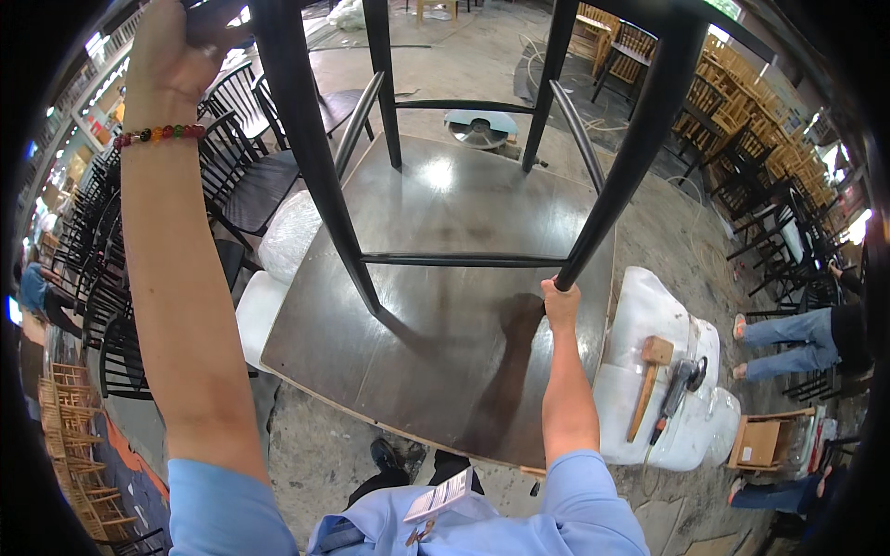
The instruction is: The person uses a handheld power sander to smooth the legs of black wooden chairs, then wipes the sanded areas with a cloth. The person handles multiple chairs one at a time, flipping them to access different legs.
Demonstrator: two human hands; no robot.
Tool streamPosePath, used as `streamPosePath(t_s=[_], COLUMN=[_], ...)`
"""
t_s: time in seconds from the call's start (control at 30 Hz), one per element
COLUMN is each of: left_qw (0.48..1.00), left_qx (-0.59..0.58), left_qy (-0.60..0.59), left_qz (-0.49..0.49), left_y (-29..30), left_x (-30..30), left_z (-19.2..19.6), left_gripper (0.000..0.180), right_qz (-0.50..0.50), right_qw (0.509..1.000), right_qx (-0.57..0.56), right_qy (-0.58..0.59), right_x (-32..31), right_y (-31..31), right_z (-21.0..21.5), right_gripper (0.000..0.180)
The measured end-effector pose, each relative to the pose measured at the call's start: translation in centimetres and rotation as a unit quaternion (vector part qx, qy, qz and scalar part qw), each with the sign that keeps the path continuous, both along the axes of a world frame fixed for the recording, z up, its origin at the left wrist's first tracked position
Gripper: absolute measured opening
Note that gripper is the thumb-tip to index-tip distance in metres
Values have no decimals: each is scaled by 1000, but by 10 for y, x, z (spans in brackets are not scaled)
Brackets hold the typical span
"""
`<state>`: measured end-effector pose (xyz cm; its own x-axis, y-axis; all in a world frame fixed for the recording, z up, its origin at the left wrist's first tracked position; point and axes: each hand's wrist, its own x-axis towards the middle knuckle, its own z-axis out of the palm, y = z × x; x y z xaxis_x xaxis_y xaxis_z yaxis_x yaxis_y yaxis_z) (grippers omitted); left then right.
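A black wooden chair (pixel 315 157) stands over a dark flat board (pixel 445 343) in front of me, its legs and rungs filling the upper middle. My left hand (pixel 181 65), with a beaded bracelet on the wrist, is raised at the upper left. It is closed on a dark upper part of the chair, which is partly cut off by the frame's edge. My right hand (pixel 562 306) is wrapped round the bottom end of the near right leg, low over the board. The near left leg's foot is at the board's surface.
Right of the board, a wooden mallet (pixel 647 385) and a corded angle grinder (pixel 681 394) lie on white wrapped bundles (pixel 630 320). A saw blade (pixel 479 130) shows beyond the board. Black chairs (pixel 246 185) crowd the left; stacked chairs and people stand at the right.
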<state>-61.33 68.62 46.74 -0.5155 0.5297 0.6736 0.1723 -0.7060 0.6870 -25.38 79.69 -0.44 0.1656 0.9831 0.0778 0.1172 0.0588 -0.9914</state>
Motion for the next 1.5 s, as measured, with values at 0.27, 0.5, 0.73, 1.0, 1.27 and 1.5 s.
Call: streamPosePath(t_s=[0.27,0.5,0.73,1.0,1.27,1.5], left_qw=[995,993,994,994,994,989], left_qx=[-45,-87,-80,-79,-39,-69], left_qy=[-83,-82,-73,-75,-104,-117], left_qz=[14,-13,19,19,1,-55], left_y=[37,46,48,45,46,-31], left_x=[-26,-36,-36,-35,-22,-89], left_z=[14,15,15,15,10,6], left_gripper=[22,21,20,19,14,18], right_qz=[38,48,43,55,55,8], right_qw=[999,998,999,998,993,995], right_qx=[-10,-29,-14,-18,-68,-51], right_qy=[4,1,1,-14,-78,-85], right_x=[1,3,3,-3,-2,1], right_y=[81,102,118,122,109,-46], right_z=[-1,-1,-8,-3,30,40], right_gripper=[9,9,9,10,14,10])
